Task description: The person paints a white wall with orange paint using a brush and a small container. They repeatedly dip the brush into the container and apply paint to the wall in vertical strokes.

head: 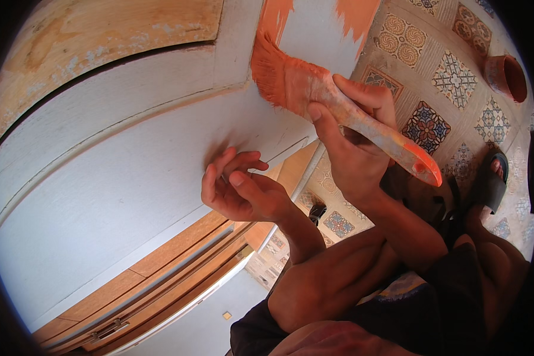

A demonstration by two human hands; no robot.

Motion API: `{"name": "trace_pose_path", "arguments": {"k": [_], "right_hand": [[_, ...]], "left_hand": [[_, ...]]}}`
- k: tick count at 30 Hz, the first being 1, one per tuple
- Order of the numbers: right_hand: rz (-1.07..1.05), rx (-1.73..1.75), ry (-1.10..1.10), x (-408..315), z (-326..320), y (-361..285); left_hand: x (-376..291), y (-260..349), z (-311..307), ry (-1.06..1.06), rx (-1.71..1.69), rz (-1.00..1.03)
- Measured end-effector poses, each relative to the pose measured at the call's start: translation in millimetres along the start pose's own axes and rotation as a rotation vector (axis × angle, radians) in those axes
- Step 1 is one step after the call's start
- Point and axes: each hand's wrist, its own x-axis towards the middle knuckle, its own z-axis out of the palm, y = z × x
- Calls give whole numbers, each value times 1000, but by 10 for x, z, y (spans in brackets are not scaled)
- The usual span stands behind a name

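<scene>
In my right hand (pixel 360 155) is a wide paintbrush (pixel 365 120), gripped by its paint-smeared handle between thumb and fingers. Its bristles (pixel 269 71) are coated in orange paint and rest against the white door (pixel 115 178), at the lower end of an orange painted strip (pixel 273 18). Further right, another ragged patch of orange paint (pixel 358 18) covers the same surface, with white between the two. My left hand (pixel 244 189) is held close to the door face, fingers loosely bent and apart, holding nothing; whether the fingertips touch the door cannot be told.
A paint-stained pot (pixel 507 79) stands on the patterned tile floor (pixel 454 80) at the far right. A bare wood panel (pixel 93 53) is set into the door. A metal slide bolt (pixel 110 329) sits on the wooden edge at lower left. My sandalled foot (pixel 494 180) rests on the tiles.
</scene>
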Motion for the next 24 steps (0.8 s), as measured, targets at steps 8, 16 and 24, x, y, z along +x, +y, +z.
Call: {"name": "trace_pose_path", "arguments": {"k": [8, 16, 24], "right_hand": [[-35, -62, -32, -70, -21, 24], [-13, -87, -64, -143, -33, 26], [15, -90, -110, -217, -51, 9]], "left_hand": [[11, 15, 43, 66, -1, 0], [19, 23, 47, 90, 1, -9], [13, 52, 60, 114, 0, -25]]}}
